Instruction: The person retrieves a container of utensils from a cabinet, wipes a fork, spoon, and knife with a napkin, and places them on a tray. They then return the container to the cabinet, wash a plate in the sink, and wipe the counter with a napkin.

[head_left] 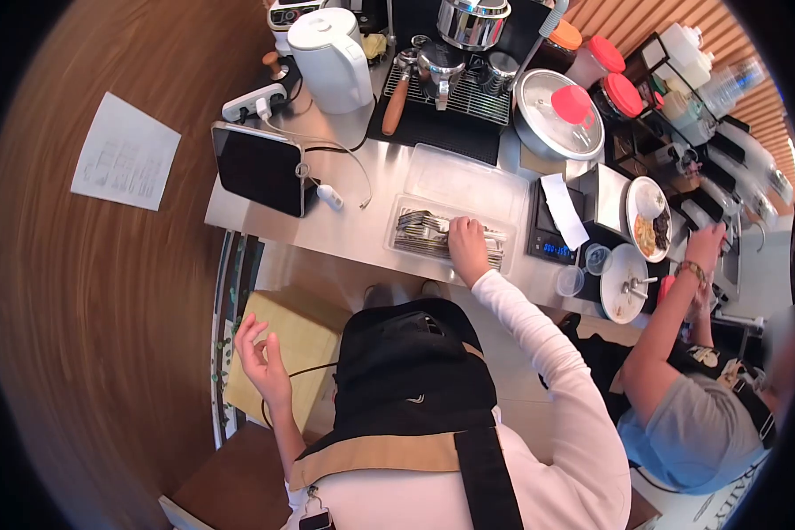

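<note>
A clear plastic box (389, 231) on the steel counter holds a heap of metal cutlery (420, 231), with fork heads showing at its left end. My right hand (468, 243) is down in the box, its fingers curled together on the cutlery; the exact pieces under them are hidden. Behind the box lies a clear plastic lid (455, 172). My left hand (261, 358) hangs in the air at my left, away from the counter, holding nothing, with fingers loosely bent and apart.
A tablet (261, 168), a white kettle (329, 66) and an espresso machine (450, 79) stand along the counter. To the right are a scale (552, 246), a pot (539, 115) and bowls (623, 305). A co-worker (698, 406) works close at my right.
</note>
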`<state>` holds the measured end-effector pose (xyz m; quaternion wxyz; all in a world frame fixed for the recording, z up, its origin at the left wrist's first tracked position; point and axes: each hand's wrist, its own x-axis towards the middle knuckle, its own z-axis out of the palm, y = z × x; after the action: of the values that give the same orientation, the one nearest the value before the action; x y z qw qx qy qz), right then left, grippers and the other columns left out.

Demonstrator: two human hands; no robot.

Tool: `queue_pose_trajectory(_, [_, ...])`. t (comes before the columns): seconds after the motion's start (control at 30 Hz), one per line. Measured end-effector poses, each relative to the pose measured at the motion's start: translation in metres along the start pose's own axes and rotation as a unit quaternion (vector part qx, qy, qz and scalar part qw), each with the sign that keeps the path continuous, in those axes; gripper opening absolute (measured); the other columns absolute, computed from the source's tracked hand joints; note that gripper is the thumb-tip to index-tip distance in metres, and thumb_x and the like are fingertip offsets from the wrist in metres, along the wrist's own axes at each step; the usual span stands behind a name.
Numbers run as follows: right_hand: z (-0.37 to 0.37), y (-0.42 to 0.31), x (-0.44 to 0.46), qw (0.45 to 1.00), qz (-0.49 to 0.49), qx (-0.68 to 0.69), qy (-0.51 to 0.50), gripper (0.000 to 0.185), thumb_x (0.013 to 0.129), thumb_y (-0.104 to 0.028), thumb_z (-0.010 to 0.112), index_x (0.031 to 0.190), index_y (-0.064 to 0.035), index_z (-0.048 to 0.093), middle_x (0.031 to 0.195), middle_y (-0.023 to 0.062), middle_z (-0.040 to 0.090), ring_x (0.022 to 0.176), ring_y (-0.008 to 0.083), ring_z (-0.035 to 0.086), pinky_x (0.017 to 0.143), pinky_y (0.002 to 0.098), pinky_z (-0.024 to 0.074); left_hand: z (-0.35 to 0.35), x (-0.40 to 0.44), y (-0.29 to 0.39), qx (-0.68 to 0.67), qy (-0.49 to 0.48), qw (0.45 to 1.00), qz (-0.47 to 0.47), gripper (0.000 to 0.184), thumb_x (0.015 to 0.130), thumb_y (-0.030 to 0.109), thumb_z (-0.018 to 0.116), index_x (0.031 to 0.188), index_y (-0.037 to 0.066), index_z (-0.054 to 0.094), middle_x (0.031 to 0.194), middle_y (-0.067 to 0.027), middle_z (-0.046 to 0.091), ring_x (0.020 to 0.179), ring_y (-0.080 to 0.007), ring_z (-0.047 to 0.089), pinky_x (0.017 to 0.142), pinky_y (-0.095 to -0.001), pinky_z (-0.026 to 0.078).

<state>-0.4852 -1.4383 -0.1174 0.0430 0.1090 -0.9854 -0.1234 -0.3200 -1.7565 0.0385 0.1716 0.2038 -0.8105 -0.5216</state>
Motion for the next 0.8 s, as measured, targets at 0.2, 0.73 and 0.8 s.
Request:
queue_pose_trajectory(0.2, [-0.013, 0.025, 0.008, 0.991, -0.084, 0.103, -0.01, 0.014, 0.076, -0.012, 0.052, 0.087, -0.0061, 0.058, 0.089, 0.0064, 0.055, 0.085, 0.022, 0.055, 0.066, 0.0344, 0.0474, -0.005, 0.031, -0.017, -0.012, -0.025, 1.0, 0.005, 0.016, 0.086, 0.003, 0.051, 0.1, 0.002, 0.056, 0.122, -0.0097, 0.046, 0.1, -0.0137, 0.05, 0.072, -0.0239, 0.042])
queue_pose_trajectory(0.73, [-0.054, 0.047, 0.003, 0.984, -0.019, 0.176, 0.014, 0.011, 0.075, -0.008, 0.053, 0.082, -0.0004, 0.057, 0.086, 0.0129, 0.057, 0.082, 0.0249, 0.061, 0.063, 0.0357, 0.0536, 0.034, 0.073, -0.004, 0.013, -0.181, 0.982, 0.053, 0.014, 0.084, 0.006, 0.054, 0.096, 0.003, 0.059, 0.12, -0.0083, 0.049, 0.095, -0.0134, 0.052, 0.07, -0.0248, 0.042])
queue_pose_trajectory(0.8, [-0.075, 0.045, -0.01, 0.987, -0.035, 0.153, 0.023, 0.012, 0.075, -0.007, 0.052, 0.084, -0.0007, 0.055, 0.084, 0.0123, 0.056, 0.081, 0.0247, 0.06, 0.064, 0.0345, 0.0533, 0.065, 0.073, 0.015, 0.017, -0.209, 0.97, 0.12, 0.013, 0.083, 0.006, 0.055, 0.095, 0.002, 0.06, 0.114, -0.0097, 0.053, 0.095, -0.0166, 0.053, 0.073, -0.027, 0.043])
